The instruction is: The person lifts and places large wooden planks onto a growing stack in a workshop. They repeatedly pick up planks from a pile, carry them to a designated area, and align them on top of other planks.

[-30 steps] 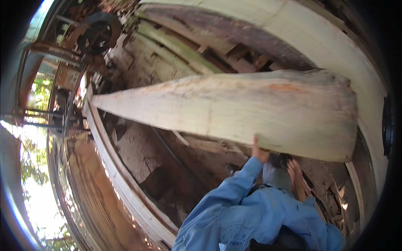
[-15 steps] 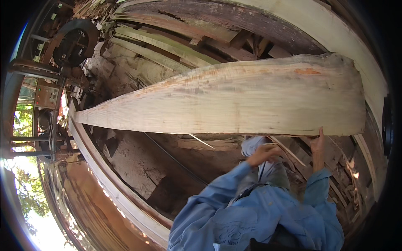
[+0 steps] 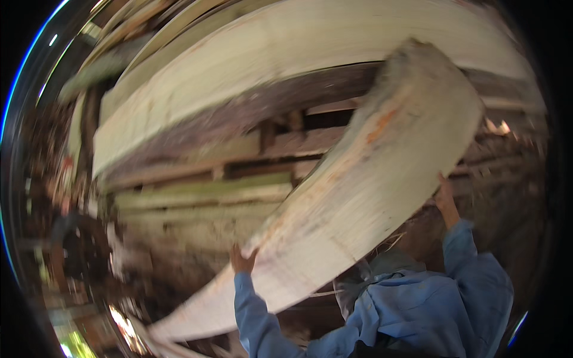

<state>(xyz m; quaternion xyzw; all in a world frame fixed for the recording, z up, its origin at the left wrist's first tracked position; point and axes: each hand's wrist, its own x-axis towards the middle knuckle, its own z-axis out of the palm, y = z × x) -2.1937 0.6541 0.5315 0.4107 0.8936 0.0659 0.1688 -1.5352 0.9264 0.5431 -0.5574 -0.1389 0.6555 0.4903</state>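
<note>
A long, pale wooden slab (image 3: 370, 191) lies slantwise before me, with a wavy bark edge and an orange streak near its wide end. Its narrow end reaches down to the lower left. My left hand (image 3: 242, 261) grips the bark edge toward the narrow end, thumb on the top face. Around the near, straight edge close to the wide end, my right hand (image 3: 444, 200) is closed, its lower fingers hidden beneath the slab.
Beyond the slab, large pale sawn planks (image 3: 250, 65) are stacked over a dark timber (image 3: 227, 134). Shorter greenish boards (image 3: 203, 194) lie lower on the left. A blurred wheel of a machine (image 3: 77, 256) stands at the far left.
My view has turned, and the slab now runs diagonally, wide end up at the right. My left hand has gone from the near side to the bark edge and taken hold.
</note>
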